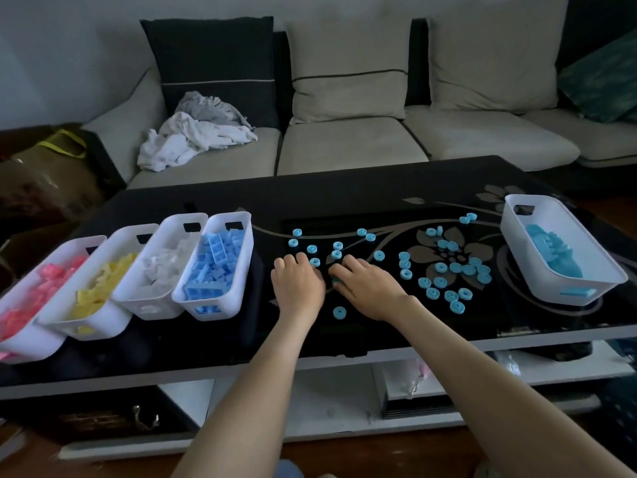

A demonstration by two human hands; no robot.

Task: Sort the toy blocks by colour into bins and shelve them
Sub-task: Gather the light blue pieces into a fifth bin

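- Blocks still loose are the small light-blue round pieces (439,267), scattered over the dark glass table (344,188) from its middle out to the right; the nearest lie just beyond and between the two hands.
- Left hand (298,282) lies palm down on the table, fingers curled forward among the pieces; whether it holds any I cannot tell.
- Right hand (363,288) is also palm down, fingers spread toward the left hand, with one piece showing at its fingertips; whether it grips that piece is unclear.
- Judged step: gathering the round pieces into a heap for a bin.
- To do it well, sweep with cupped hands drawn together rather than pinching singly; these pieces look light and should slide easily on glass.
- Mind the lone piece (339,312) near the front edge: it could be knocked off.
- Just left stands the blue bin (246,243), full of darker blue bricks, beside bins of clear, yellow and pink blocks.
- Far right, the white bin (510,229) holds light-blue pieces of matching shade, so it looks the likelier home; the thickest cluster lies near it.
- Shelving is not yet begun.
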